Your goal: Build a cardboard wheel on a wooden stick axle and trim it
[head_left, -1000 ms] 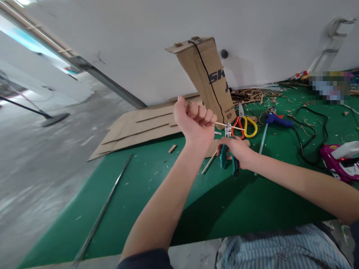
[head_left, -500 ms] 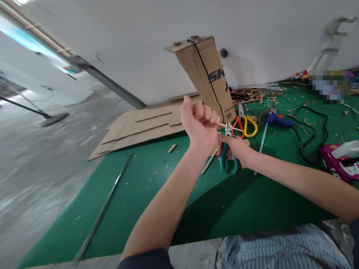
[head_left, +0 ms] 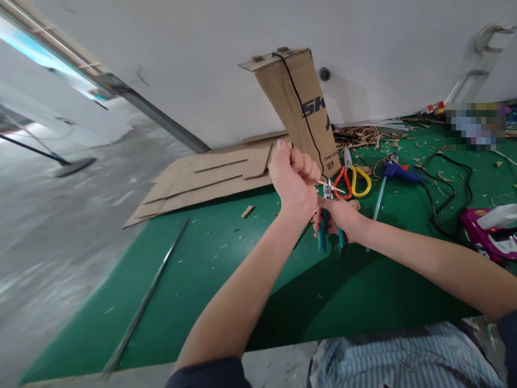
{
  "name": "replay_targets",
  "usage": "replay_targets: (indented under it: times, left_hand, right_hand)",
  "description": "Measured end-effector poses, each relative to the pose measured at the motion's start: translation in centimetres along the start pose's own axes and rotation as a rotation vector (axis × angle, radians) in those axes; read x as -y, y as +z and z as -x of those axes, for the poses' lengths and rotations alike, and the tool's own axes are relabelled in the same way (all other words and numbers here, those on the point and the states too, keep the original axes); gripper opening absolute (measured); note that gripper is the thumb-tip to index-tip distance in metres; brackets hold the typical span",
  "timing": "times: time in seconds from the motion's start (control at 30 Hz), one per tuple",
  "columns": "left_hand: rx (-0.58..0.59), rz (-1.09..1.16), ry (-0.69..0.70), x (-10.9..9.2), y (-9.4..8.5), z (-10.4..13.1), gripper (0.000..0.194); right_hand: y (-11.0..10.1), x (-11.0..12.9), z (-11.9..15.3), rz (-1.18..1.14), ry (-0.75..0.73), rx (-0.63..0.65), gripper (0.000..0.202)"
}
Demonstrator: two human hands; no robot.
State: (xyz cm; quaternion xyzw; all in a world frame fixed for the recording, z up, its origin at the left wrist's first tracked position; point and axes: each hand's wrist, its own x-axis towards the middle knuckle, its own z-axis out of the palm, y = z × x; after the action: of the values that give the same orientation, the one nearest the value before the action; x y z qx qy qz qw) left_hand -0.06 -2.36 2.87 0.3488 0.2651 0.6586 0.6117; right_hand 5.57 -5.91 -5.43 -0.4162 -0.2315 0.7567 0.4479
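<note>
both fists [head_left: 294, 175] tight: stick [head_left: 335, 187] left, cutters [head_left: 329, 226] right

A green desk [head_left: 226, 280] stands against a white wall. On it lie flat sheets of cardboard [head_left: 202, 175], a long metal rod [head_left: 149, 293] near its left edge, orange and yellow scissors [head_left: 352, 178], a blue glue gun [head_left: 398, 172] with a black cable [head_left: 444, 199], a pink tool [head_left: 490, 240] at the right, and scattered wood scraps [head_left: 363, 137].

Thin wooden stick [head_left: 335, 187] — matt; cutters [head_left: 329, 226] — bright metal head, teal plastic handles.
</note>
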Motion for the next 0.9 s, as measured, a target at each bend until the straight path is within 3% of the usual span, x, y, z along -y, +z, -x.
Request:
replay_targets:
  times: [0.4, 0.77, 0.9]
  left_hand:
    - [-0.06, 0.013, -0.023, 0.4, -0.1, 0.0, 0.062]
    - [-0.031, -0.014, -0.084, 0.4, -0.2, -0.2, 0.061]
    - [-0.021, 0.005, -0.075, 0.8, -0.3, -0.2, 0.061]
  right_hand:
    - [-0.4, -0.2, 0.2, -0.014, 0.014, 0.038, 0.044]
    - [-1.3, 0.2, -0.4, -0.073, 0.012, 0.116, 0.025]
    - [-1.3, 0.1, -0.4, -0.071, -0.002, 0.097, 0.027]
